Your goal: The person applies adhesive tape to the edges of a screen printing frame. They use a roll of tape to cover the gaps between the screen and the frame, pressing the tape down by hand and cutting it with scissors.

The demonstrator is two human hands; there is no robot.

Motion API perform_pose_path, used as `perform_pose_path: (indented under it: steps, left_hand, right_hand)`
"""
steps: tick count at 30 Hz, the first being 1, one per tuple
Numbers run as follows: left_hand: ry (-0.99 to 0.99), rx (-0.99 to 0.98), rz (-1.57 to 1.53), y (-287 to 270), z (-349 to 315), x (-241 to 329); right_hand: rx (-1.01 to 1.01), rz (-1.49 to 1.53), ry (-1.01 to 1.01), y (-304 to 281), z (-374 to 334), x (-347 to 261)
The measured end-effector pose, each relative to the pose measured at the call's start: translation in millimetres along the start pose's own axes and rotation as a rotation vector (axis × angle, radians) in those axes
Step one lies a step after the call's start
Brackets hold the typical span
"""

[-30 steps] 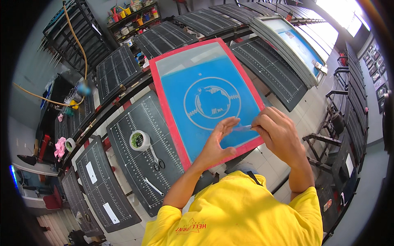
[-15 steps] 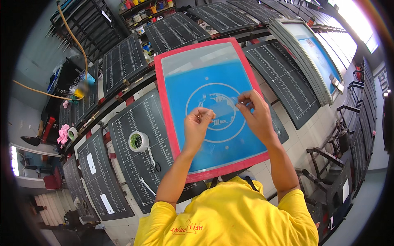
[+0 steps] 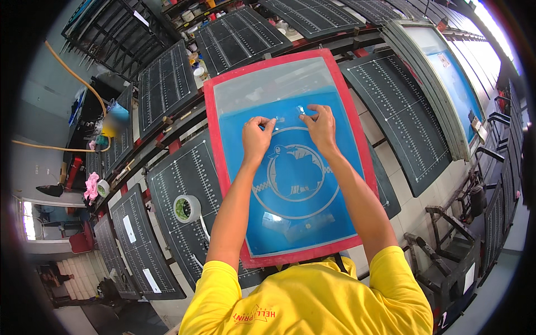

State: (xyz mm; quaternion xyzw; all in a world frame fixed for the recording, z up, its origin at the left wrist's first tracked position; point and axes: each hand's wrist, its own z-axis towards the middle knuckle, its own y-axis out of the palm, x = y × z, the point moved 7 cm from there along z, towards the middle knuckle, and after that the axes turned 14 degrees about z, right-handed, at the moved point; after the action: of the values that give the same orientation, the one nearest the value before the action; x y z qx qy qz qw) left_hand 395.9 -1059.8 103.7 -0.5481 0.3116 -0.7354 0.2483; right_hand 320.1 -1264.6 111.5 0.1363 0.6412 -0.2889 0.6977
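A silk-screen frame (image 3: 210,120) with a red border lies in front of me, its mesh mostly blue with a paler band at the far end. A ringed pale design (image 3: 296,170) with a bird-like figure shows in the blue. My left hand (image 3: 257,139) and my right hand (image 3: 321,129) pinch opposite ends of a short strip of clear tape (image 3: 288,118), over the blue just beyond the ring. From this view I cannot tell whether the strip touches the mesh. Shiny clear tape (image 3: 306,226) also lies on the blue near the closer edge.
Left of the frame, a tape roll (image 3: 187,208) and partly hidden scissors (image 3: 205,226) rest on a black ruled board (image 3: 167,181). Similar boards line the left and far sides. Another screen (image 3: 455,78) stands at the far right. A hose (image 3: 72,70) hangs at the left.
Both hands have moved away from me, from the middle of the design to beyond its ring, with the clear strip between them. The view has shifted slightly.
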Motion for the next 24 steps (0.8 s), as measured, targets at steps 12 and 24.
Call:
perform_pose_path:
  steps: [12,24]
  left_hand:
    - [-0.035,-0.115,0.107,17.7,23.5,-15.3]
    - [-0.096,-0.248,0.156,17.4,28.9,-10.6]
  right_hand:
    - [-0.015,-0.293,-0.038,13.1,13.1,11.2]
    - [-0.021,-0.324,-0.055,17.2,12.2,21.2]
